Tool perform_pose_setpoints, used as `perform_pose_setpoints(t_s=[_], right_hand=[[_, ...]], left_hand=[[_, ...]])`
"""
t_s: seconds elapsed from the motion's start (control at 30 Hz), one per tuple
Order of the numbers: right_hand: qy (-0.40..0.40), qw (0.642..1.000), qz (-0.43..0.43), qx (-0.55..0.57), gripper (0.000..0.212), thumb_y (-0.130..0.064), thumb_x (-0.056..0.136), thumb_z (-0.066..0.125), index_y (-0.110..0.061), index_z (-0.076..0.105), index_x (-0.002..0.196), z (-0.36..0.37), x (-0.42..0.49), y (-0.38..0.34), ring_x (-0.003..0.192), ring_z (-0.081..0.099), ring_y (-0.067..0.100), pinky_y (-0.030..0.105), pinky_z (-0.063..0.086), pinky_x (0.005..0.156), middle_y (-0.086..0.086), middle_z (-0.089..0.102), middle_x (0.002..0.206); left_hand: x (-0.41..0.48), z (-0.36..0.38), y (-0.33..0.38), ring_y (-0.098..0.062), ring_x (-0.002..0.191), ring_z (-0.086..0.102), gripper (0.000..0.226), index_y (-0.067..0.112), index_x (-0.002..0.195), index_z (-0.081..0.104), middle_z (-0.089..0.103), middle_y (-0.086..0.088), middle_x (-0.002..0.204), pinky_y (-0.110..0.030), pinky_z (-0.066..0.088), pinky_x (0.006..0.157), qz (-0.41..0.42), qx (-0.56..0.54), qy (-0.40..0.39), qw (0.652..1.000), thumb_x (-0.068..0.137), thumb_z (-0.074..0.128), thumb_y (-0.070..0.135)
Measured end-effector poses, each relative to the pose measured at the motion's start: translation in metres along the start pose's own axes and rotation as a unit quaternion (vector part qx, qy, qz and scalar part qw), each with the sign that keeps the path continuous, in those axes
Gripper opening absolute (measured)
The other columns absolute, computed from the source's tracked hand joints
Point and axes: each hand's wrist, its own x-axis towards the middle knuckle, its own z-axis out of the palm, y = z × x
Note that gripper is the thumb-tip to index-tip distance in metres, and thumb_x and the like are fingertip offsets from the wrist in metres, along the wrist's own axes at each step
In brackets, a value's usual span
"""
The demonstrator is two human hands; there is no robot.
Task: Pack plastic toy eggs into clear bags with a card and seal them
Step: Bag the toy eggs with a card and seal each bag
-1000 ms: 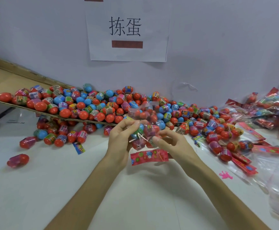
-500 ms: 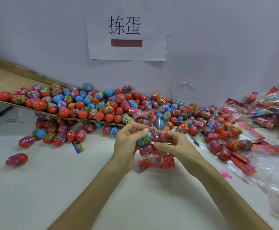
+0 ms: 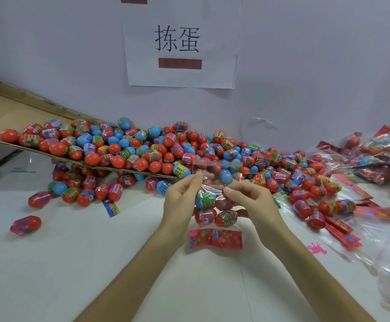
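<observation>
I see a white bench [image 3: 96, 263] carrying a heap of toy eggs [image 3: 282, 173] around a slanted cardboard sheet [image 3: 8, 112]. Filled bags [image 3: 370, 156] and red cards [image 3: 342, 231] lie at its right, a small pink figure [image 3: 317, 248] near them, and one stray egg [image 3: 25, 225] far left.

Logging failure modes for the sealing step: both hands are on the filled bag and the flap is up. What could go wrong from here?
1. The left hand and right hand only pinch the clear bag near its mouth, and the packed eggs bulge just below, so the flap may seal crooked or an egg could slip out.
2. The loose eggs on the tilted cardboard lie right behind the hands; a nudge might roll more onto the table.
</observation>
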Motion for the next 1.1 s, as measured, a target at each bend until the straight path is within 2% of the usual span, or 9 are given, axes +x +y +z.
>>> perform_pose_setpoints(t_s=[0.13, 0.37, 0.47, 0.5, 0.57, 0.63, 0.77, 0.97, 1.1], right_hand=[[0.005, 1.000, -0.010, 0.013, 0.032, -0.027, 0.102, 0.058, -0.021, 0.082, 0.083, 0.004, -0.002, -0.002, 0.073, 0.073, 0.018, 0.024, 0.057, 0.058, 0.004, 0.078, 0.088], [-0.002, 1.000, -0.013, -0.015, 0.031, -0.028, 0.103, 0.058, -0.026, 0.082, 0.083, 0.003, 0.000, 0.004, 0.073, 0.074, 0.019, 0.028, 0.059, 0.061, 0.002, 0.078, 0.085], [0.067, 0.991, -0.074, -0.085, 0.009, -0.019, 0.096, 0.069, -0.027, 0.072, 0.098, 0.002, 0.002, 0.010, 0.074, 0.071, 0.013, 0.022, 0.054, 0.061, -0.004, 0.074, 0.092], [0.107, 0.978, -0.113, -0.140, 0.018, -0.017, 0.091, 0.074, -0.026, 0.063, 0.102, 0.003, 0.002, 0.013, 0.075, 0.068, 0.011, 0.020, 0.052, 0.061, -0.005, 0.069, 0.095], [0.180, 0.933, -0.202, -0.236, 0.047, -0.011, 0.081, 0.083, -0.029, 0.047, 0.105, 0.005, 0.000, 0.018, 0.077, 0.058, 0.012, 0.017, 0.049, 0.064, -0.005, 0.057, 0.097], [0.195, 0.900, -0.282, -0.269, 0.054, -0.005, 0.078, 0.084, -0.030, 0.046, 0.107, 0.007, -0.002, 0.017, 0.077, 0.052, 0.012, 0.016, 0.046, 0.066, -0.006, 0.050, 0.095], [0.153, 0.881, -0.380, -0.237, 0.017, -0.014, 0.089, 0.074, -0.021, 0.064, 0.100, 0.010, -0.005, 0.012, 0.078, 0.057, 0.010, 0.013, 0.045, 0.066, -0.010, 0.055, 0.093], [0.138, 0.886, -0.386, -0.217, 0.015, -0.018, 0.091, 0.073, -0.023, 0.070, 0.105, 0.008, -0.008, 0.008, 0.081, 0.061, 0.012, 0.026, 0.051, 0.064, -0.013, 0.059, 0.097], [0.141, 0.883, -0.390, -0.219, 0.013, -0.020, 0.091, 0.073, -0.017, 0.072, 0.103, 0.008, -0.008, 0.007, 0.079, 0.060, 0.012, 0.028, 0.052, 0.063, -0.010, 0.060, 0.096]], left_hand=[[0.004, -0.005, 0.002, -0.016, 0.102, 0.076, 0.030, 0.018, 0.103, 0.080, 0.080, 0.002, 0.103, -0.034, 0.056, 0.089, 0.029, 0.043, 0.013, 0.999, 0.107, 0.053, 0.031], [0.007, -0.009, 0.000, -0.028, 0.095, 0.077, 0.021, 0.014, 0.099, 0.082, 0.080, -0.009, 0.096, -0.030, 0.061, 0.073, 0.018, 0.004, 0.050, 0.999, 0.102, 0.063, 0.023], [0.008, -0.008, -0.004, -0.032, 0.101, 0.074, 0.016, 0.015, 0.103, 0.081, 0.079, -0.010, 0.097, -0.043, 0.062, 0.087, 0.039, 0.047, 0.051, 0.997, 0.099, 0.067, 0.022], [0.007, -0.007, -0.005, -0.026, 0.099, 0.075, 0.015, 0.015, 0.104, 0.080, 0.080, -0.006, 0.095, -0.043, 0.061, 0.090, 0.047, 0.060, 0.046, 0.996, 0.099, 0.067, 0.021], [0.002, -0.003, -0.008, -0.012, 0.089, 0.077, 0.013, 0.017, 0.105, 0.077, 0.080, 0.003, 0.088, -0.030, 0.060, 0.081, 0.068, 0.088, 0.011, 0.994, 0.101, 0.064, 0.018], [-0.004, 0.002, -0.010, -0.010, 0.083, 0.078, 0.014, 0.014, 0.105, 0.073, 0.080, 0.002, 0.085, -0.017, 0.057, 0.072, 0.092, 0.118, -0.029, 0.988, 0.104, 0.060, 0.016], [-0.009, 0.005, -0.010, -0.011, 0.082, 0.078, 0.015, 0.014, 0.106, 0.073, 0.080, 0.003, 0.085, -0.022, 0.061, 0.073, 0.178, 0.187, -0.047, 0.965, 0.104, 0.059, 0.010], [-0.016, 0.007, -0.007, -0.012, 0.077, 0.075, 0.017, 0.022, 0.113, 0.071, 0.075, 0.009, 0.078, -0.037, 0.064, 0.073, 0.254, 0.247, -0.069, 0.933, 0.102, 0.062, 0.012], [-0.016, 0.006, -0.008, 0.001, 0.062, 0.063, 0.021, 0.021, 0.115, 0.072, 0.060, 0.029, 0.066, -0.008, 0.047, 0.056, 0.308, 0.297, -0.077, 0.901, 0.102, 0.060, 0.009]])
